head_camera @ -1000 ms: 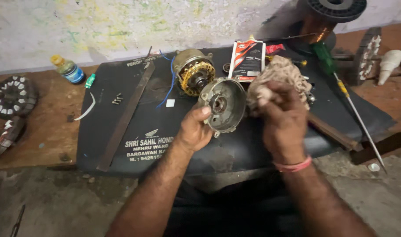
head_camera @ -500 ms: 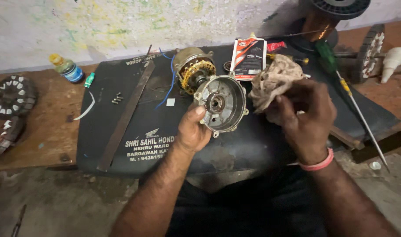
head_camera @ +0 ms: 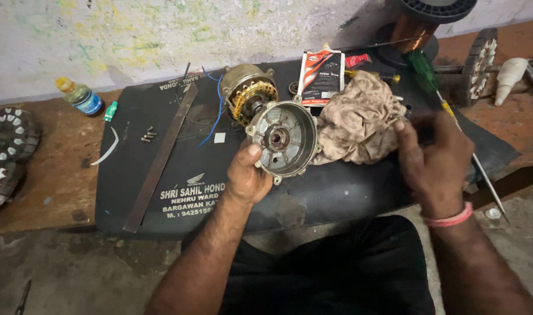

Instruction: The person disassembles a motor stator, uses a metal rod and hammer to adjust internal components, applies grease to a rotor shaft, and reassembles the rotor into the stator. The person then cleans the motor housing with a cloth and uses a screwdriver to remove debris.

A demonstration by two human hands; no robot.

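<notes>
One black-and-red sachet (head_camera: 321, 76) — upright behind grey housing (head_camera: 284, 139).

1. The motor cover (head_camera: 284, 140) at the centre is dull grey.
2. The rag (head_camera: 360, 119) at 3 o'clock of it is beige with grimy marks.
3. The mat (head_camera: 179, 157) is black with white lettering.
4. The screwdriver (head_camera: 423, 67) at 2 o'clock has a green handle.
5. The wristband (head_camera: 450, 219) is pink.
6. The bottle (head_camera: 79, 96) at 10 o'clock is blue with a yellow cap.
</notes>
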